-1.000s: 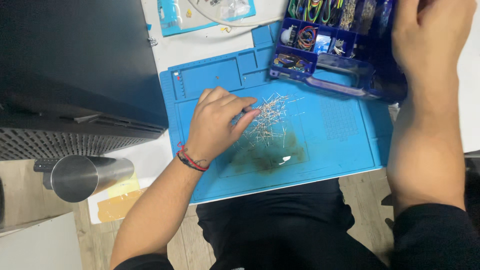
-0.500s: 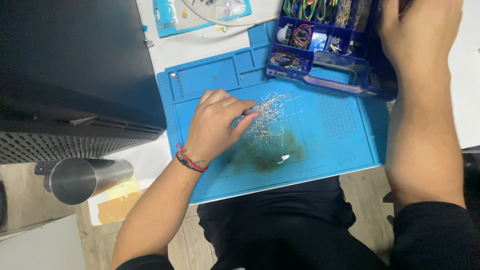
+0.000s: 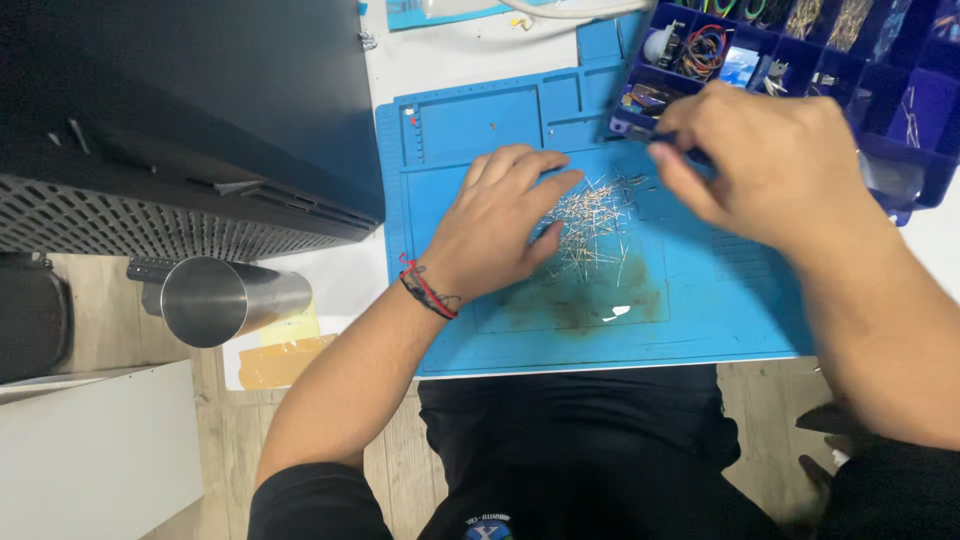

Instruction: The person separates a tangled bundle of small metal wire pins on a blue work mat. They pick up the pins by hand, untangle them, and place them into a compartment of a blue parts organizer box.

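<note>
Thin silvery wire-legged components (image 3: 592, 222) lie in a loose heap on the blue silicone work mat (image 3: 720, 300), near its middle, just above a brownish stain. We see our left hand (image 3: 495, 232) resting flat on the mat at the heap's left edge, its fingers spread and slightly curled, the fingertips touching the nearest pieces without pinching any. Our right hand (image 3: 775, 165) hovers above the heap's upper right side, its fingers drawn together on a small dark object (image 3: 668, 140) that we cannot make out. Behind it sits a dark blue plastic compartment box (image 3: 900, 120) filled with coloured wires and small parts. A shiny steel cylinder (image 3: 222, 298) lies left of the mat, beside a black perforated case (image 3: 150, 140).
</note>
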